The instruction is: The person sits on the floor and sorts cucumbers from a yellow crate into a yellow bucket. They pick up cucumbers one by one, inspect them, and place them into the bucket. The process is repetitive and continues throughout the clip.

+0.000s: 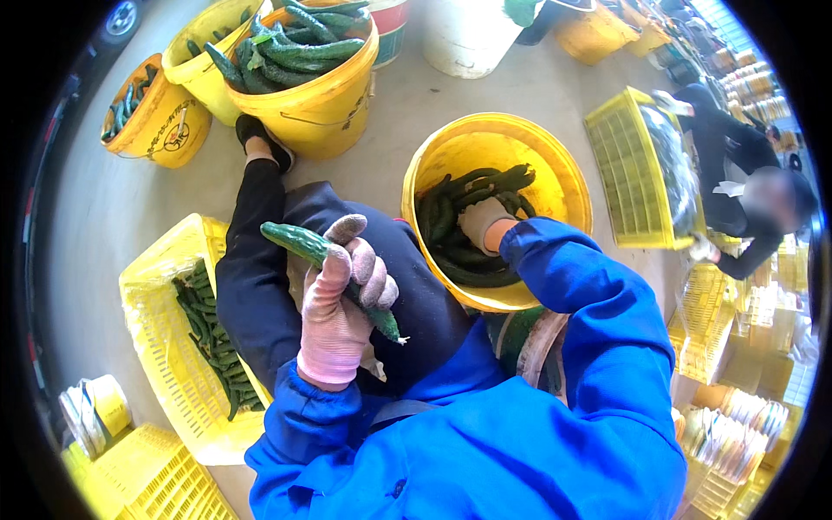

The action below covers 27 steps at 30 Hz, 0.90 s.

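A gloved fist, my left hand (348,299), is closed around a dark green cucumber (296,240) above my lap; both ends of it stick out. Reaching down into a yellow plastic bucket (552,175) is my right hand (484,221), also gloved. It touches the cucumbers (455,195) lying inside, but its fingertips are hidden, so whether it grips one is unclear. By my left leg stands a yellow plastic crate (153,305), lined with clear film, with many cucumbers (211,335) laid in rows.
Past my foot stand a heaped yellow bucket (305,123) of cucumbers and two more yellow buckets. A white bucket (461,45) is further off. At right, a person (728,149) holds a film-lined yellow crate (630,175). Stacked crates (156,481) lie at lower left.
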Available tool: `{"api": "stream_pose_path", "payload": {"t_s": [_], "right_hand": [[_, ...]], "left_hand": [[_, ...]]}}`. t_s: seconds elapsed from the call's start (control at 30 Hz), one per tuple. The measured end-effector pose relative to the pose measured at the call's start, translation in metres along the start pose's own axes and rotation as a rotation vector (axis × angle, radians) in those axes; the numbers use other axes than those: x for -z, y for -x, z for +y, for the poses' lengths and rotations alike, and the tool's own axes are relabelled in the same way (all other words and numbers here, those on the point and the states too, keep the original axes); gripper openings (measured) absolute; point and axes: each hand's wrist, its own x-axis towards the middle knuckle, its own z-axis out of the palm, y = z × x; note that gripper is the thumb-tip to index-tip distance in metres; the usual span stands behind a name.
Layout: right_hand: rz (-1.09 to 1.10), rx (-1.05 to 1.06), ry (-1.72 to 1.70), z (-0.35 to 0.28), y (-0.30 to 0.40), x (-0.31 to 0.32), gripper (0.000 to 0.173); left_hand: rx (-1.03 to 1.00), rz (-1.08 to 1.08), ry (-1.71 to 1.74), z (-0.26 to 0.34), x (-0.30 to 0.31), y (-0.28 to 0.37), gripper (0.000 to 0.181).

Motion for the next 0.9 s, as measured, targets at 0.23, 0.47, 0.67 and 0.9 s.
{"api": "stream_pose_path", "payload": {"t_s": [0.23, 0.47, 0.67, 0.9], "right_hand": [[0.076, -0.167, -0.258, 0.040, 0.068, 0.058, 0.038], [0.666, -0.231, -1.275, 0.057, 0.191, 0.071, 0.029], [0.884, -0.061, -1.794, -0.039, 0.198, 0.084, 0.027], [0.827, 0.138, -1.581, -0.121, 0.202, 0.099, 0.029]], "left_hand": [[0.024, 0.091, -0.023, 0.000, -0.004, -0.002, 0.040], [0.031, 0.024, -0.077, -0.006, -0.011, -0.005, 0.041], [0.083, -0.032, 0.037, -0.028, -0.021, -0.002, 0.047], [0.061, -0.063, 0.313, -0.008, -0.013, 0.009, 0.041]]}}
